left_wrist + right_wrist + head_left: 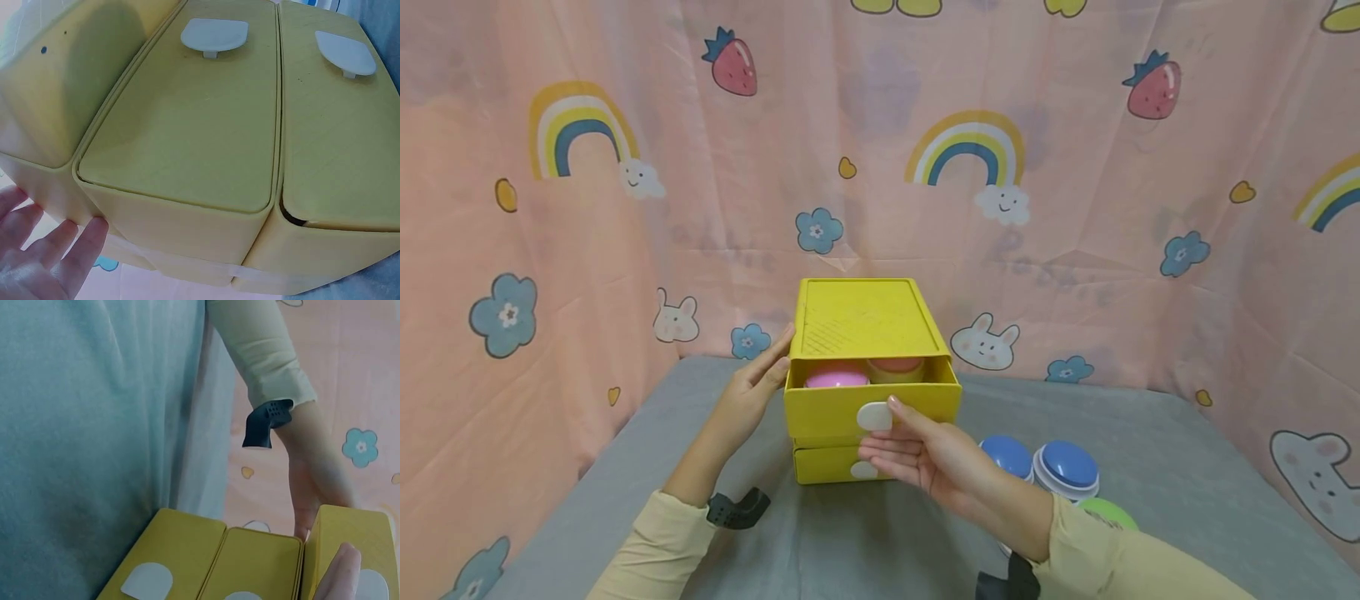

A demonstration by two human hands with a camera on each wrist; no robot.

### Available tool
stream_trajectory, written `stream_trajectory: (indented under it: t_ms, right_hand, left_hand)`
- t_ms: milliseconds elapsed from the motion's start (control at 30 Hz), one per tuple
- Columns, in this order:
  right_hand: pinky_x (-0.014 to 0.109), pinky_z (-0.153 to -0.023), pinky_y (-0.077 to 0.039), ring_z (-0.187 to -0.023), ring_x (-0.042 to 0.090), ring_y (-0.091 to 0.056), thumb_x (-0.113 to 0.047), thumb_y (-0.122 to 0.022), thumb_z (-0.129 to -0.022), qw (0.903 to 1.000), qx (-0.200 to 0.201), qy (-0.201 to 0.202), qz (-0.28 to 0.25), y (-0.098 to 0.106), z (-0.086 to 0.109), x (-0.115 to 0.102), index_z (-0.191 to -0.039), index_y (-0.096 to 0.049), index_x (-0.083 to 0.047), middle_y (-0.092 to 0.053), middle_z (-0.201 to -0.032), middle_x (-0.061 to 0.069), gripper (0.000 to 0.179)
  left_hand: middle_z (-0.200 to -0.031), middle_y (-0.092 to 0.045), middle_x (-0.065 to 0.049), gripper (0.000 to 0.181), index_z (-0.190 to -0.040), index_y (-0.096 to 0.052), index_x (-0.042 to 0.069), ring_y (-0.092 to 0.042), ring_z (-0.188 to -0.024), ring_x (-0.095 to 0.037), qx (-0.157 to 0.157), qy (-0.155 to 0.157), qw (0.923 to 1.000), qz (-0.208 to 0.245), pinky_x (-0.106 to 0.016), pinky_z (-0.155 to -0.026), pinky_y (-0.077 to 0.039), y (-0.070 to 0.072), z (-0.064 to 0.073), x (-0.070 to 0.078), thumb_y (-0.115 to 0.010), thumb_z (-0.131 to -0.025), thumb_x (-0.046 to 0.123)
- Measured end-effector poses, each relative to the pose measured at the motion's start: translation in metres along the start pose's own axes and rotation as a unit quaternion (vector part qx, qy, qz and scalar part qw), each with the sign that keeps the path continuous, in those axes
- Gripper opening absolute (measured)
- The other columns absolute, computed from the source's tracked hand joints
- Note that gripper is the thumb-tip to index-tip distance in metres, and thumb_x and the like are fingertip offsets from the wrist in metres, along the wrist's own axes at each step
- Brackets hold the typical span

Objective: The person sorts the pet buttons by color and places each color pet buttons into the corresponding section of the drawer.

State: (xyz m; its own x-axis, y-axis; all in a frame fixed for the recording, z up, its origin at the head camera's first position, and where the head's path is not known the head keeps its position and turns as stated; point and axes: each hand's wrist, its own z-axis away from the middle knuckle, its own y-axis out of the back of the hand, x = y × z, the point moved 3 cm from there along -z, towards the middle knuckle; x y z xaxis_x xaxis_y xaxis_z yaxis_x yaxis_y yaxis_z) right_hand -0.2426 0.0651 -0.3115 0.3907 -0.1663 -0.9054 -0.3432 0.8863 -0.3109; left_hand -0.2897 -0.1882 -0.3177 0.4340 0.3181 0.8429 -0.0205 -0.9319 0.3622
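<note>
One straight-fingered left hand (751, 398) touches yellow cabinet (868, 321); right hand (928, 457) seemingly pinches knob (872, 416).

I look into a curtained-off tabletop booth: pink cartoon-print fabric (880, 187) across the frame's top and sides, grey cloth (1195, 467) below.

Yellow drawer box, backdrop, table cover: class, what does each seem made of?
Yellow drawer box: probably plastic, fairly matte, with smooth fronts and rounded, moulded-looking edges. Backdrop: likely thin printed fabric, matte, hanging in creases. Table cover: apparently soft cloth, perhaps velvety, draping in folds in the right wrist view.
</note>
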Motion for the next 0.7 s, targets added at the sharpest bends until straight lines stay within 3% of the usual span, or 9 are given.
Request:
stream_trajectory:
  t_ms: [467, 700]
  right_hand:
    - [0.029, -0.092, -0.058, -0.099, 0.019, -0.074, -0.047, -0.059, -0.098, 0.9999, 0.016, 0.002, -0.001, 0.0, -0.011, -0.006, -0.135, -0.053, 0.011, -0.063, -0.132, 0.025, 0.069]
    - [0.029, -0.093, -0.058, -0.098, 0.019, -0.074, -0.046, -0.058, -0.099, 0.9998, 0.018, 0.007, 0.001, 0.0, -0.016, -0.007, -0.135, -0.053, 0.012, -0.068, -0.124, 0.022, 0.069]
  left_hand:
    - [-0.167, -0.019, 0.001, 0.052, -0.157, -0.029, 0.028, -0.025, -0.153, -0.024, 0.0, 0.004, 1.0, 0.001, -0.053, -0.114, -0.04, -0.002, -0.001, -0.001, -0.039, -0.108, 0.04]
    - [-0.167, -0.019, 0.003, 0.052, -0.158, -0.028, 0.028, -0.027, -0.152, -0.024, -0.001, 0.001, 1.0, 0.002, -0.052, -0.114, -0.041, -0.001, -0.001, 0.0, -0.038, -0.108, 0.04]
